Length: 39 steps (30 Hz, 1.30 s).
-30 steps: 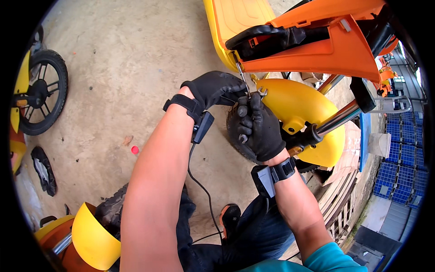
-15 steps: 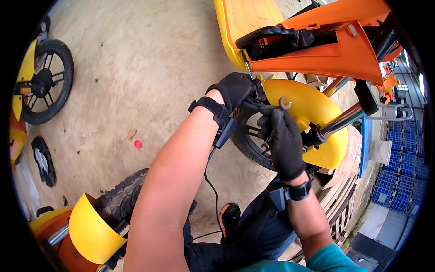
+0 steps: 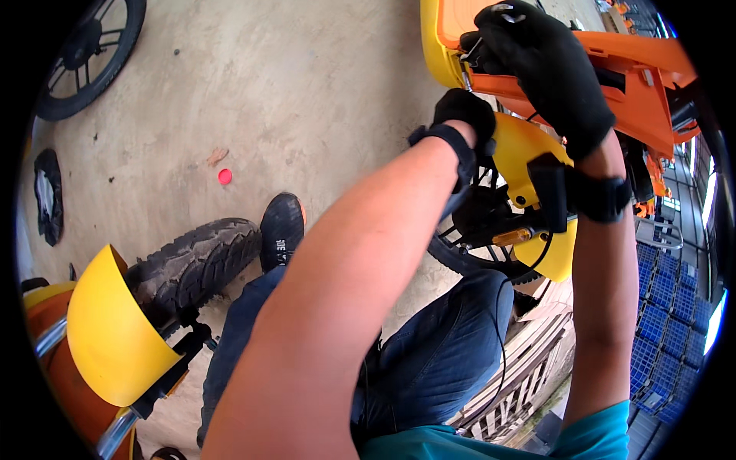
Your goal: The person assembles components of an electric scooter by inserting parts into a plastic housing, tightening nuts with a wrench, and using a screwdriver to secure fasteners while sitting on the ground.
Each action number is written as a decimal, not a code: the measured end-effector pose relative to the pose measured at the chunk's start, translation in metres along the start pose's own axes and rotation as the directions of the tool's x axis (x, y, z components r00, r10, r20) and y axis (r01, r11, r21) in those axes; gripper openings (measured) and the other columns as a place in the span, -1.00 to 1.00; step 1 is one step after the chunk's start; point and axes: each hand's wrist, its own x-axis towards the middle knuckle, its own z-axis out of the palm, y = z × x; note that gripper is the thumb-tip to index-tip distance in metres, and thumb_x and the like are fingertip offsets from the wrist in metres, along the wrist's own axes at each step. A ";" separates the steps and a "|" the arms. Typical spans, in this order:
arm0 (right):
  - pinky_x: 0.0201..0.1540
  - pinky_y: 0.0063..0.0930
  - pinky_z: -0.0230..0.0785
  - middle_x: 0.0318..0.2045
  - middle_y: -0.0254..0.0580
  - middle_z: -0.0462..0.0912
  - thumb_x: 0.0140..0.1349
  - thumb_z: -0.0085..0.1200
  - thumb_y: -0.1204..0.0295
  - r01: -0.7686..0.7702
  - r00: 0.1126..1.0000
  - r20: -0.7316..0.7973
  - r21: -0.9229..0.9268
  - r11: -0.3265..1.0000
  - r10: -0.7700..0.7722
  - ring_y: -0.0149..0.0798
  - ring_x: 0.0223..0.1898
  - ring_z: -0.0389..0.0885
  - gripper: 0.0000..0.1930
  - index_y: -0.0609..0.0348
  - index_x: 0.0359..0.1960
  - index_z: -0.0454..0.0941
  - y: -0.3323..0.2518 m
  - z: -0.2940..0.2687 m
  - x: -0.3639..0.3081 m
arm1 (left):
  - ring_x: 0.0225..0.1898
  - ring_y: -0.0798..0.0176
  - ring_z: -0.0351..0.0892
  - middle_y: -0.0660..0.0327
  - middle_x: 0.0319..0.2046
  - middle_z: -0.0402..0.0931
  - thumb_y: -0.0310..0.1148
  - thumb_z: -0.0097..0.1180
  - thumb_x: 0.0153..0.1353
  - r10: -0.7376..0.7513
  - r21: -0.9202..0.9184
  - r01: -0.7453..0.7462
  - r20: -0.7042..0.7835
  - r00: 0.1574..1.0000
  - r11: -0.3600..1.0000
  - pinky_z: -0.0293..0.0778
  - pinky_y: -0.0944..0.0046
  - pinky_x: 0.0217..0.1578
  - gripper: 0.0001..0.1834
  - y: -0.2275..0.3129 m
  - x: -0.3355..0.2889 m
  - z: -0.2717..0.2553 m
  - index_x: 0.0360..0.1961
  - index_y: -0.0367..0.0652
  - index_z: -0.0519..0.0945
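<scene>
My right hand point(image 3: 540, 73), in a black glove, is raised at the orange and yellow bodywork of a motorbike. Its fingers are closed round a metal wrench point(image 3: 502, 8), mostly hidden by the glove. My left hand point(image 3: 466, 113), gloved as well, is lower and to the left, beside the yellow fender point(image 3: 529, 149); its fingers are out of sight. A metal bolt or rod point(image 3: 466, 79) shows at the corner of the orange panel point(image 3: 506, 90), just above the left hand. The bike's black spoked wheel point(image 3: 491, 257) lies below the fender.
Another bike's yellow fender point(image 3: 115, 330) and knobbly tyre point(image 3: 195, 264) stand at lower left, close to my shoe point(image 3: 282, 230). A spoked wheel point(image 3: 92, 54) is at upper left. On the concrete floor lies a pink cap point(image 3: 225, 176). Wooden pallets point(image 3: 521, 368) and blue crates point(image 3: 663, 330) are at right.
My right hand has gone up from the fender to the orange bodywork, taking the wrench along. My view has shifted, and the left hand appears farther right, its fingers turned out of sight.
</scene>
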 end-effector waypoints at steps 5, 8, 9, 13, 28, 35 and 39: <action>-0.26 -0.25 0.51 -0.41 0.10 0.68 0.17 0.09 0.46 0.137 0.990 0.063 -0.345 0.929 -0.123 0.05 -0.38 0.68 -0.83 0.28 -0.25 0.61 -0.001 0.021 0.022 | -0.13 -0.02 0.69 0.03 -0.18 0.69 -0.26 -0.01 0.23 0.076 0.332 0.004 -0.230 0.970 0.943 0.56 0.12 -0.09 -0.70 0.019 -0.006 0.013 -0.17 -0.06 0.73; -0.26 -0.19 0.51 -0.40 0.13 0.68 0.18 0.10 0.46 0.146 0.985 0.141 -0.414 0.898 -0.095 0.12 -0.35 0.67 -0.84 0.24 -0.25 0.62 0.002 0.026 0.030 | -0.17 0.02 0.71 0.07 -0.23 0.70 -0.28 -0.03 0.25 0.056 0.251 0.007 -0.244 0.968 0.968 0.58 0.16 -0.14 -0.73 0.023 -0.009 0.013 -0.22 -0.05 0.72; -0.25 -0.19 0.51 -0.40 0.14 0.67 0.19 0.09 0.45 0.177 0.982 0.144 -0.471 0.864 -0.123 0.13 -0.35 0.67 -0.83 0.24 -0.23 0.63 0.003 0.028 0.033 | -0.19 0.04 0.72 0.09 -0.25 0.71 -0.29 -0.04 0.26 0.021 0.213 0.023 -0.200 0.979 0.977 0.59 0.17 -0.16 -0.73 0.023 -0.009 0.012 -0.24 -0.06 0.71; -0.17 -0.23 0.51 -0.29 0.09 0.69 0.22 0.07 0.48 0.267 0.943 0.324 -0.597 0.756 -0.078 0.08 -0.27 0.67 -0.82 0.23 -0.18 0.63 -0.005 0.030 0.048 | -0.28 0.11 0.74 0.14 -0.33 0.72 -0.28 0.04 0.25 0.222 0.553 -0.139 -0.086 0.971 0.822 0.61 0.22 -0.21 -0.74 0.019 -0.011 0.009 -0.20 -0.12 0.72; -0.05 -0.42 0.36 -0.20 -0.15 0.67 0.42 -0.13 0.36 -0.255 0.871 0.263 -0.481 0.839 0.415 -0.23 -0.18 0.60 -0.76 0.13 -0.14 0.61 -0.054 0.038 0.047 | -0.19 0.12 0.73 0.15 -0.27 0.72 -0.28 0.16 0.18 0.013 -0.037 -0.013 -0.008 1.000 0.999 0.60 0.20 -0.16 -0.77 0.009 -0.017 0.010 -0.18 -0.06 0.72; 0.03 -0.48 0.32 -0.22 -0.22 0.63 0.44 -0.16 0.33 0.122 0.811 0.479 -0.701 0.703 0.337 -0.27 -0.13 0.58 -0.75 0.12 -0.12 0.59 -0.038 0.036 0.056 | -0.15 0.13 0.72 0.16 -0.23 0.71 -0.25 0.17 0.18 0.063 0.092 -0.062 -0.013 0.998 0.994 0.60 0.20 -0.14 -0.75 0.010 -0.018 0.010 -0.16 -0.05 0.73; 0.06 -0.46 0.31 -0.18 -0.26 0.62 0.46 -0.18 0.31 0.176 0.748 0.534 -0.732 0.658 0.394 -0.32 -0.08 0.55 -0.74 0.07 -0.07 0.58 -0.029 0.043 0.064 | -0.13 0.14 0.72 0.16 -0.22 0.71 -0.23 0.17 0.18 0.092 0.162 -0.088 -0.015 0.996 0.983 0.60 0.19 -0.13 -0.74 0.012 -0.019 0.009 -0.14 -0.04 0.73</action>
